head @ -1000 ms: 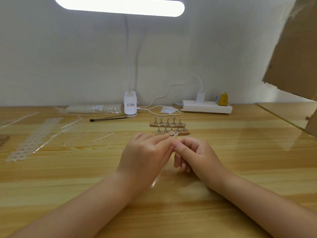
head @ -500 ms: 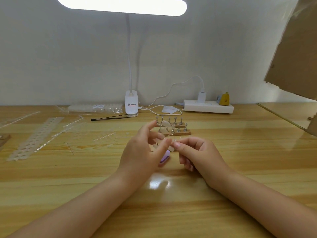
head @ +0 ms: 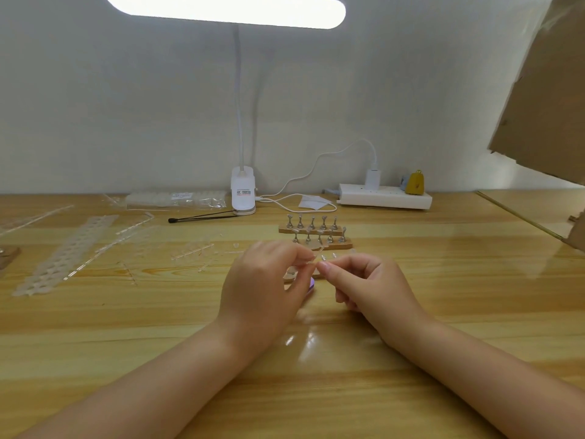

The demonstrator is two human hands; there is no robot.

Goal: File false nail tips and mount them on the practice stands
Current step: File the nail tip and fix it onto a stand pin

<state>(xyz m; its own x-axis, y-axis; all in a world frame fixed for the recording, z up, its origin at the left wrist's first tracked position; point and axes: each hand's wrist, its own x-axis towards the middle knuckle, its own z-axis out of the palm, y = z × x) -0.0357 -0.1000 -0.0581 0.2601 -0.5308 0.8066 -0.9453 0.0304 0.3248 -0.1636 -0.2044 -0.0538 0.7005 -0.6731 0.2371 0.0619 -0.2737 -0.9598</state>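
Looking down from the head view: both hands meet just in front of the stands (head: 316, 237) — the left hand (head: 266, 289) has its fingers curled back in, pinching toward the right hand (head: 367, 286), which pinches a clear nail tip (head: 318, 259) between thumb and forefinger. Half a second ago the left fingers were fanned open and lifted; now they've closed again onto the tip, so it looks like a regrip rather than a letting go. Can't tell exactly which hand carries most of it, the tip is tiny and see-through. A purple bit, probably the file (head: 311, 285), peeks out under the left hand, lying on the desk (head: 126, 327). The tip sits just beside the near stand row but isn't on a peg yet. My guess is filing is paused and mounting comes next — most pegs look bare. Spare tip strips (head: 63, 258) lie off left.
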